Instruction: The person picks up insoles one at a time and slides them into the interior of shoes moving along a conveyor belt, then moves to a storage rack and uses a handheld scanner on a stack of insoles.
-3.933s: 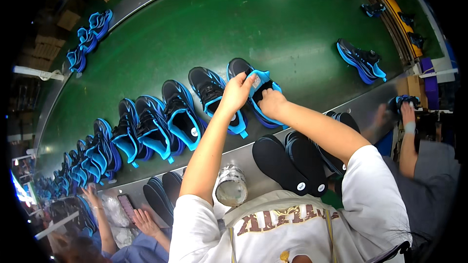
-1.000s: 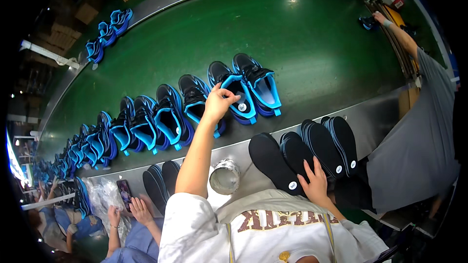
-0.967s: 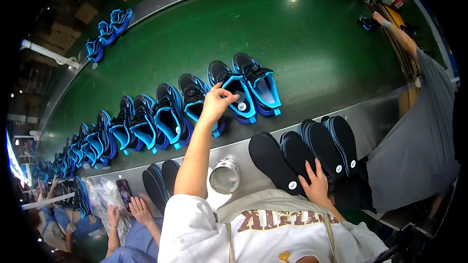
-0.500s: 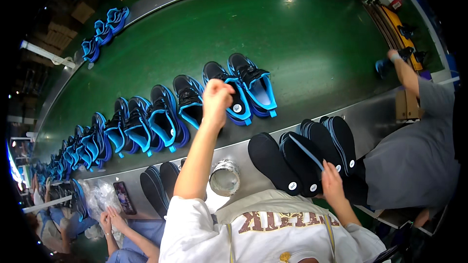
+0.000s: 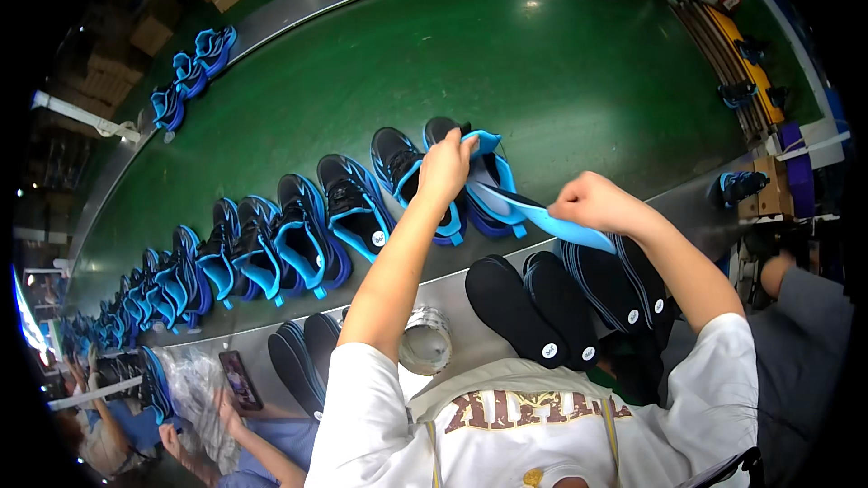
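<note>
My left hand point(image 5: 447, 167) is closed on the tongue of the rightmost black and blue sneaker point(image 5: 441, 129), pulling it up at the opening. In my right hand point(image 5: 597, 203) I pinch an insole point(image 5: 538, 217), its light blue underside partly showing. The insole slants down to the left, and its front end reaches into the opening of that sneaker. Just left stands another sneaker point(image 5: 391, 145), partly behind my left forearm. Stacks of black insoles point(image 5: 508, 307) with round white stickers lie on the metal ledge below my right hand.
A row of matching sneakers point(image 5: 298, 217) runs left along the green belt point(image 5: 579, 72). On the metal ledge are a round tub point(image 5: 425, 341), more insoles point(image 5: 294, 357) and a phone point(image 5: 240, 381). A co-worker's arm point(image 5: 262, 456) is at lower left; another person's grey clothing point(image 5: 805, 325) is at right.
My left hand has moved right onto the end sneaker's tongue. My right hand has carried the insole from the stacks up to that sneaker. The co-worker's hand at far right has left the belt.
</note>
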Available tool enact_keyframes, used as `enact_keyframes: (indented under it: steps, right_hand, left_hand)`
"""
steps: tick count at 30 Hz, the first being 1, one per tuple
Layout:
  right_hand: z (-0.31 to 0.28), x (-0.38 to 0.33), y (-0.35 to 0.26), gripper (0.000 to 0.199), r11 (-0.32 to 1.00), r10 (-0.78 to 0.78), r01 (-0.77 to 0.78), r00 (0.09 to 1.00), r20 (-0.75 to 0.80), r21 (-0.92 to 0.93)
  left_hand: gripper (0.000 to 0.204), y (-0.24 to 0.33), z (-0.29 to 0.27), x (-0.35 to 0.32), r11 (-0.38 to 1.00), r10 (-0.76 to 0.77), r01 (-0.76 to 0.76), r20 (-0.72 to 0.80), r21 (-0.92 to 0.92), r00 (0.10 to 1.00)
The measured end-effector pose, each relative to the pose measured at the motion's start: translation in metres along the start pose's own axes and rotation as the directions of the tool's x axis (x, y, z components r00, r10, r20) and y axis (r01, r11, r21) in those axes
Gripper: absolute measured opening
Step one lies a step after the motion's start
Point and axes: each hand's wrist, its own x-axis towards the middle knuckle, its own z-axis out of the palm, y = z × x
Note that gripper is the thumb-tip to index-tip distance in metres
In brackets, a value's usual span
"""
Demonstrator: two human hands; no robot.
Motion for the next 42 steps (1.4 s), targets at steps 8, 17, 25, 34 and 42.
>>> enact_keyframes:
  steps: [8,17,25,34,42]
  right_hand:
    - [0.104,0.091,0.037,0.018,0.796,-0.268,0.167,0.959,-0.091,-0.582]
    - [0.083,0.066,0.026,0.029,0.788,-0.182,0.103,0.981,-0.069,-0.607]
    - [0.103,0.094,0.048,0.015,0.642,-0.451,0.363,0.891,0.050,-0.675]
    - [0.124,0.131,0.049,0.015,0.629,-0.402,0.276,0.916,0.000,-0.727]
    - [0.125,0.137,0.057,0.024,0.596,-0.403,0.289,0.915,0.032,-0.749]
  left_hand:
    - [0.035,-0.018,0.008,0.005,0.974,-0.055,0.097,0.201,-0.204,0.978]
    - [0.035,0.002,0.022,-0.020,0.995,-0.077,0.074,0.035,0.063,0.996]
    - [0.032,-0.027,0.033,-0.015,0.975,-0.053,0.048,-0.019,-0.218,0.998]
    - [0.028,-0.027,0.026,-0.020,0.974,-0.094,0.100,0.037,-0.204,0.995]
    - [0.025,-0.026,0.031,-0.025,0.986,-0.059,0.056,-0.012,-0.157,0.998]
